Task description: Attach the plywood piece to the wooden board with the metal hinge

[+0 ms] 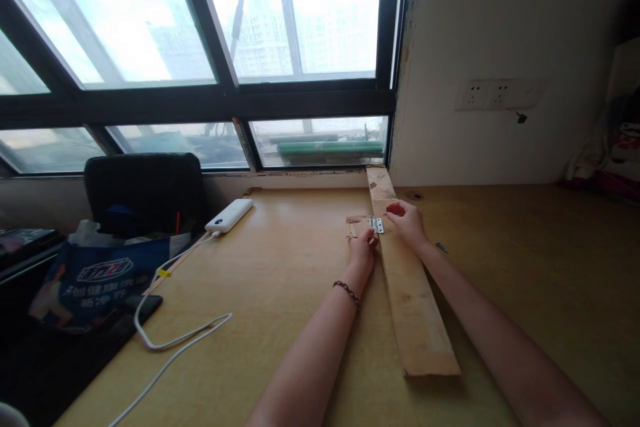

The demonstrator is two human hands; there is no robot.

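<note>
White Chinese lettering is showing on a blue bag [107,285] at the lower left of the frame, 创健康洗 is running along the upper line, its end blurring, 新净界 is sitting below, an oval logo [105,270] is topping both, its letters blurring too

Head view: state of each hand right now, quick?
Left hand: fingers curled at the small wood block; firm grip can't be told.
Right hand: closed in a pinch near the metal hinge; contents too small to tell.

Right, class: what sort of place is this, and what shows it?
Probably a home or office room serving as a workspace: wide window, wall sockets, and a tabletop holding a wooden board.
</note>
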